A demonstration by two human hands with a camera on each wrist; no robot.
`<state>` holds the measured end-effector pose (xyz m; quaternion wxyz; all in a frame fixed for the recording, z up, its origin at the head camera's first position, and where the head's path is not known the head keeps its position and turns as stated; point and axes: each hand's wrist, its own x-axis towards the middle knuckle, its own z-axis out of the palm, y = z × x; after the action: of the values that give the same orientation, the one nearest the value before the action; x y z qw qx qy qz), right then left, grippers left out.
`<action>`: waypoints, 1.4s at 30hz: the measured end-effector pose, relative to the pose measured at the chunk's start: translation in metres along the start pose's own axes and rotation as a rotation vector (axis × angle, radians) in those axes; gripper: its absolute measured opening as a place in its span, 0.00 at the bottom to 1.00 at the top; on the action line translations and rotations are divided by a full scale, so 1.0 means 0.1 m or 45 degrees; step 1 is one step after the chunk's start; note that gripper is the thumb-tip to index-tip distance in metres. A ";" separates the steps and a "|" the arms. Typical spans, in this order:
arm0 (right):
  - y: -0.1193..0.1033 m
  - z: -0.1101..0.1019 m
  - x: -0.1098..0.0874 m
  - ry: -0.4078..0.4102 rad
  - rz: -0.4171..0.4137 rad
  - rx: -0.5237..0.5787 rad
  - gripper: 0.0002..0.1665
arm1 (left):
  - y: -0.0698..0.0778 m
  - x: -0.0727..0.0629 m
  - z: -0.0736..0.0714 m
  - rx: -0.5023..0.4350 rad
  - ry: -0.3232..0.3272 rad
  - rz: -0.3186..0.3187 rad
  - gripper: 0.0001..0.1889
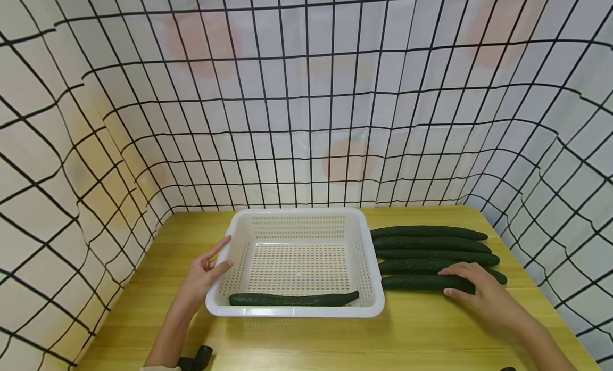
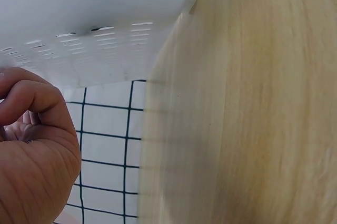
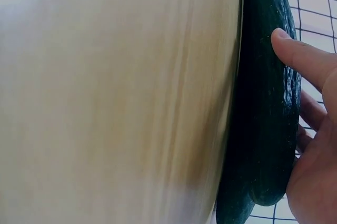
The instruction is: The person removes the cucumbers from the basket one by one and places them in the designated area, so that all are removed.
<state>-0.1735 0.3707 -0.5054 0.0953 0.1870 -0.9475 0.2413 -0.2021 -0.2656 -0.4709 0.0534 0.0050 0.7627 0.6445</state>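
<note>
A white perforated plastic basket (image 1: pixel 297 310) stands mid-table with one long dark green cucumber (image 1: pixel 293 300) lying along its near side. My left hand (image 1: pixel 203 278) holds the basket's left rim, thumb at the top edge; in the left wrist view its fingers (image 2: pixel 31 97) curl by the basket wall (image 2: pixel 116 55). To the right of the basket, several cucumbers (image 1: pixel 431 244) lie side by side. My right hand (image 1: pixel 483 296) grips the nearest cucumber (image 1: pixel 412 283) close to its right end. In the right wrist view the thumb (image 3: pixel 295 50) presses on that cucumber's skin (image 3: pixel 271 108).
The wood-grain table (image 1: pixel 297 341) ends at a white wall covering with a black grid (image 1: pixel 306 121), which also rises at both sides. A black object (image 1: pixel 197 357) shows by the left wrist. The cucumbers' left ends lie close to the basket's right side.
</note>
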 end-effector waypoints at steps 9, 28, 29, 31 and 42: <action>-0.01 0.02 0.03 0.009 -0.035 -0.055 0.21 | 0.01 -0.01 0.00 0.013 0.008 -0.010 0.36; -0.08 -0.01 0.11 0.001 0.017 -0.077 0.20 | 0.00 -0.01 -0.01 0.005 0.003 -0.006 0.36; -0.09 -0.02 0.12 0.001 0.027 -0.058 0.20 | 0.00 -0.01 -0.01 0.004 0.001 -0.007 0.36; -0.11 -0.04 0.14 0.008 0.045 -0.019 0.18 | 0.00 -0.01 -0.01 0.001 -0.001 -0.009 0.36; -0.43 -0.07 0.35 0.061 -0.002 0.064 0.16 | 0.01 -0.01 0.00 0.001 -0.002 -0.008 0.36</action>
<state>-0.1881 0.3283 -0.4722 0.1133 0.1841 -0.9385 0.2694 -0.2008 -0.2657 -0.4694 0.0562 0.0032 0.7629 0.6441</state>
